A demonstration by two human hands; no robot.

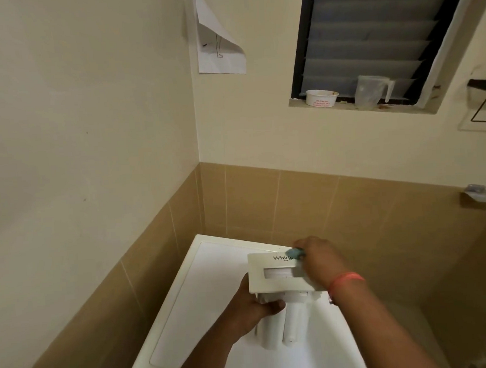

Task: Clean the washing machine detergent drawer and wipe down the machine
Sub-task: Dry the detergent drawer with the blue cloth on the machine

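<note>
Two hands worked above the washing machine (pixel 185 293): left hand (pixel 254 310) gripped the detergent drawer (pixel 274 275) (front panel up), right hand (pixel 319 261) pinched a blue cloth (pixel 296 253).

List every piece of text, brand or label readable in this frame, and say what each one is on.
"Whirl", in dark script, the rest hidden by the right hand: on the front panel of the detergent drawer.
Red print on the white bowl on the window ledge: too small and blurred to read.
Paper sheet on the wall: a line drawing, no legible words.
</note>
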